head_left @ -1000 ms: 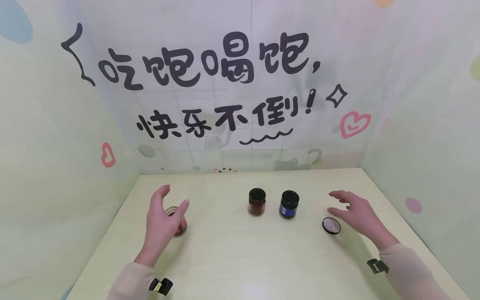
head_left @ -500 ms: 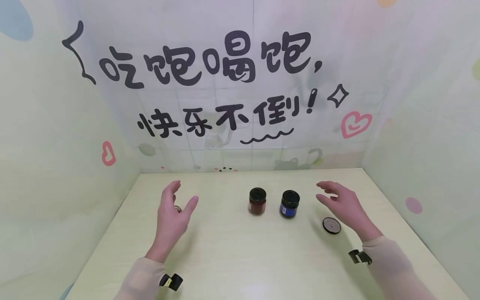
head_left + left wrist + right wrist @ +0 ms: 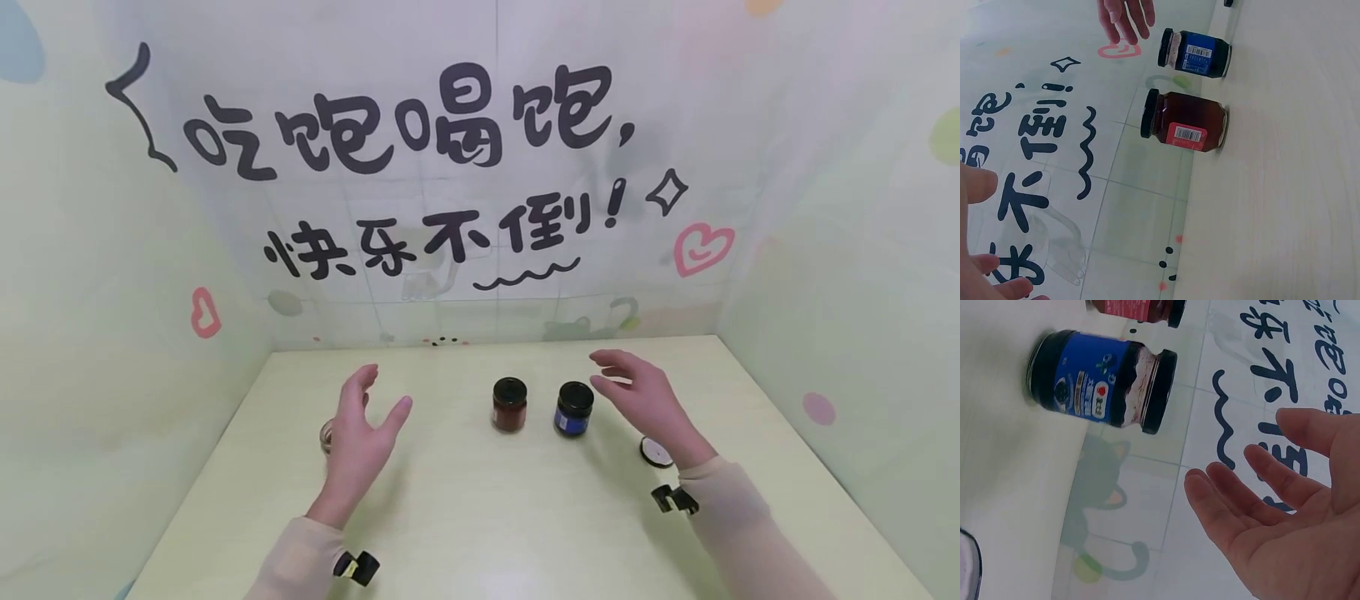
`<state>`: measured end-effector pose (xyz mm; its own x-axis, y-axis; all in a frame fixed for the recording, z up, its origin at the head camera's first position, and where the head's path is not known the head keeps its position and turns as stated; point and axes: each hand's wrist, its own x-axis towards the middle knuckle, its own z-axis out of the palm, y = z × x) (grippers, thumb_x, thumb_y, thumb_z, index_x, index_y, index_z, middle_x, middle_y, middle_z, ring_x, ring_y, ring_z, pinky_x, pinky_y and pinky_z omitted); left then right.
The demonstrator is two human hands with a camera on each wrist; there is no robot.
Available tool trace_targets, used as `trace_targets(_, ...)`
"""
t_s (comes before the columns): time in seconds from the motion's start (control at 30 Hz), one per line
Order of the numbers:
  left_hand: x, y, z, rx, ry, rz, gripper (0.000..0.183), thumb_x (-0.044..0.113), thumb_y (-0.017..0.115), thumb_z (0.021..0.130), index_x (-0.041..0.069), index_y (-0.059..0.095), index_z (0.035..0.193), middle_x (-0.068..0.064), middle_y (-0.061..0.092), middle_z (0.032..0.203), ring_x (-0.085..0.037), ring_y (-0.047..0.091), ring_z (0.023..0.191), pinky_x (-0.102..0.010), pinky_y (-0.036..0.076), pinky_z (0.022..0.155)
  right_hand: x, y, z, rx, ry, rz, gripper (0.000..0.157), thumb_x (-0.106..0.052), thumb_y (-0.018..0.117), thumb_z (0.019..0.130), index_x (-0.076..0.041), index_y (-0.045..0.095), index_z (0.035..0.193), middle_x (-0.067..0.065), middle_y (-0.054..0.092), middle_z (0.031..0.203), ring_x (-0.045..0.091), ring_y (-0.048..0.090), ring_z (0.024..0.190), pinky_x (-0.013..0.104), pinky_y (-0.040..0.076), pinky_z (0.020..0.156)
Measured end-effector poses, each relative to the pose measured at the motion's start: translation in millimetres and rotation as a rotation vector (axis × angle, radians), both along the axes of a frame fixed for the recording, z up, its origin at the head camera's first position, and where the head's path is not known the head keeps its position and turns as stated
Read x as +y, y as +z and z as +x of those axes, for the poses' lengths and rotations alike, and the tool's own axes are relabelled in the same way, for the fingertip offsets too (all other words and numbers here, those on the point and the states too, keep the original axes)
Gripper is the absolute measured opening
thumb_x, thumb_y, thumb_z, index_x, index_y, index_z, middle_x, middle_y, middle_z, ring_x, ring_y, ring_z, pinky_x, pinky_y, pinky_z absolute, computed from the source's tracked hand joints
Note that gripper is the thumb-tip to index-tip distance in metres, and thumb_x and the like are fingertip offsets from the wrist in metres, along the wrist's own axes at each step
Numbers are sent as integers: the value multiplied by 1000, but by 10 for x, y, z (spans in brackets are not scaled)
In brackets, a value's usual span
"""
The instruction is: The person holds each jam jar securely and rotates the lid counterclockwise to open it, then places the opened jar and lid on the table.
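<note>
Sleeves (image 3: 750,525): 2, pale beige | wrist pieces (image 3: 663,498): 2, black | left piece (image 3: 367,569): yellow patch (image 3: 349,567)

Head view: left jar (image 3: 326,436) mostly hidden behind left grip (image 3: 362,450); lid (image 3: 656,452) partly covered by right grip (image 3: 648,404). Right wrist view: lid and red jar (image 3: 1130,307) cut off by edges. Left wrist view: print on blue jar (image 3: 1200,56) too small to read.

Pale tabletop (image 3: 465,517), printed wall (image 3: 345,50) behind (black-lettered)
</note>
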<state>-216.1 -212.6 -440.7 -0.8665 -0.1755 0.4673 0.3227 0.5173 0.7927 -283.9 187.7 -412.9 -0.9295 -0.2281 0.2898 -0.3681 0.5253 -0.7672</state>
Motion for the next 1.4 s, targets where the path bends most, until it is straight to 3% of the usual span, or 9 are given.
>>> trace_targets(0.33,160,-80,-83,28,-46,5,71,29,75,93,7,39,149,-7,45,149,-24,40,139,-45,34,113,-391,-6,14,-33,45,-29,39,-25,69,97,-15,62,134,7,62,133,27,64,115,45,55,92)
trace_targets(0.57,238,-151,-133,-6,-87,11,69,27,74,94,7,38,149,-8,46,147,-25,42,137,-46,36,112,-597,-53,43,-71,80,-7,38,-27,68,98,-19,61,134,4,63,131,20,66,111,43,54,91)
trace_targets(0.87,341,-208,-226,-55,-126,26,66,24,74,93,5,41,147,-12,50,143,-30,46,133,-50,39,109,-775,-131,87,-121,90,42,52,-28,66,98,-19,52,147,12,56,141,33,61,119,48,52,94)
trace_targets(1.2,540,-269,-313,-138,-153,19,60,25,74,94,15,44,144,-9,54,136,-30,51,129,-47,43,107,-956,-204,122,-261,84,37,72,-32,60,101,-18,22,160,21,42,152,35,58,124,53,48,99)
trace_targets(1.4,658,-313,-343,-145,-190,32,61,19,75,92,9,44,144,-14,55,135,-35,51,129,-51,44,105,-1019,-236,120,-270,59,80,66,-34,56,103,-13,28,158,25,47,147,42,53,127,56,43,103)
